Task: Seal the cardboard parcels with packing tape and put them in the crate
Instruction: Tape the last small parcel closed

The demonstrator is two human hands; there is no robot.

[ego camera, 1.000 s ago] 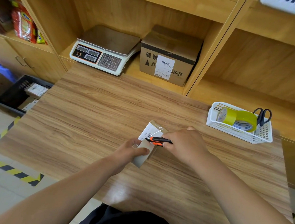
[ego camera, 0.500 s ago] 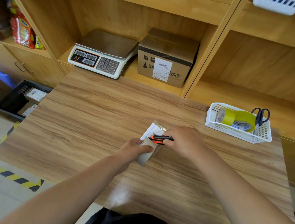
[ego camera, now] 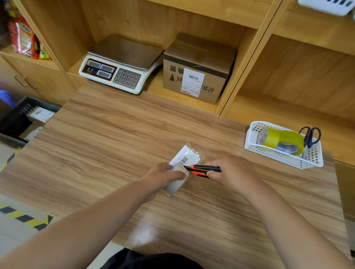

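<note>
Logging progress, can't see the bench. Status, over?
Left hand grips pale tape roll on small parcel. Right hand holds utility knife, tip at the roll. Parcel on table; crate on floor, left.

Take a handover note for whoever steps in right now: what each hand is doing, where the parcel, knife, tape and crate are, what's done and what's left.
Left hand: grips a pale roll, apparently packing tape, against the small parcel on the table.
Right hand: grips the orange knife, tip at the roll.
Yellow tape and scissors: white basket, far right.
Black crate: floor left, parcels already inside.
Left to do: probably finish the cut, then crate this parcel.
</note>
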